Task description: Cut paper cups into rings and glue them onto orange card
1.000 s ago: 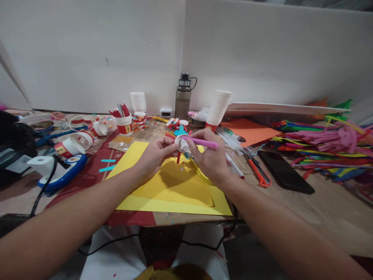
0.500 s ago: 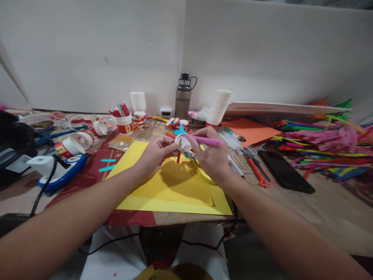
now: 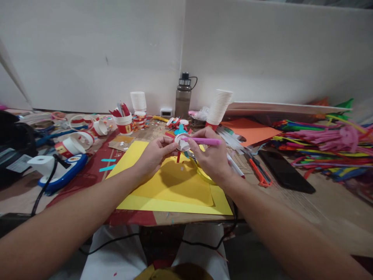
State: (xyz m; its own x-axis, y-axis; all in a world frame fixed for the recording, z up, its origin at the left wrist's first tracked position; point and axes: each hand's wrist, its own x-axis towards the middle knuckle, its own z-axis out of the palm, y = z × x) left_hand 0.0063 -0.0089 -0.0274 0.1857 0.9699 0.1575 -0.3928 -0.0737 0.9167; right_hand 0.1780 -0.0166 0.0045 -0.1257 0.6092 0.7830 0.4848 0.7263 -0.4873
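Observation:
Between my fingers, over the yellow paper, is a small white round paper piece that looks like a cup bottom, with red and blue strips sticking out around it. My left hand pinches its left edge between thumb and fingers. My right hand grips a pink-purple pen, whose tip end meets the white piece. The pen tip itself is too small to make out. Below the right hand lies a yellow ring-shaped roll, partly hidden by it.
Stacked paper cups, a water bottle and a cup of red pencils stand at the back. To the right lie an orange cutter, a phone and pipe cleaners. A blue-and-white device sits left.
The pen has tilted slightly toward level at the white piece. Both hands keep nearly the same place and hold.

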